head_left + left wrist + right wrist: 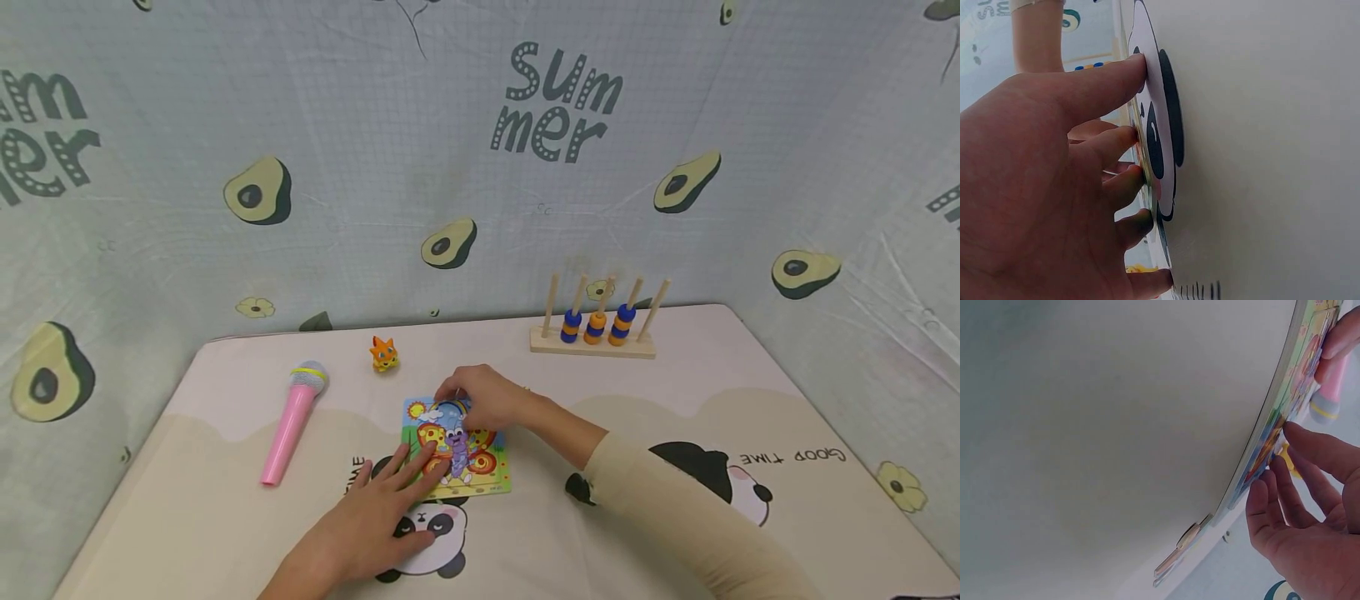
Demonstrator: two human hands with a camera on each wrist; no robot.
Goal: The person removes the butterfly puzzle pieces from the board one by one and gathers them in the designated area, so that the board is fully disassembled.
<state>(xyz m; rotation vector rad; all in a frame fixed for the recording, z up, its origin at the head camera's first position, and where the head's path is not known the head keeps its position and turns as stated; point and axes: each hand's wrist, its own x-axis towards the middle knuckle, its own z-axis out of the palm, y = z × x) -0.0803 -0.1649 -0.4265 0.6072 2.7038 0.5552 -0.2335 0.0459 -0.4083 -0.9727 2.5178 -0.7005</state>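
A butterfly jigsaw puzzle [480,479] lies on the table in a shallow board. My left hand [375,512] rests with spread, nearly straight fingers on its lower left part; the left wrist view shows the fingertips along the board's edge and the thumb on the cloth. At the top of the puzzle, my right hand [487,398] bends thumb and fingers around a puzzle piece with a rainbow arc [450,407], pinching it close against the board. Fingers hide part of that piece. In the right wrist view, the right fingertips [1279,464] meet the picture's surface.
A pink toy microphone [288,429] lies to the left, and a small orange toy figure [384,355] stands behind the puzzle. At the back right is a wooden peg stand [592,348] with blue and orange rings. A flat loose piece [1185,544] lies beyond the board.
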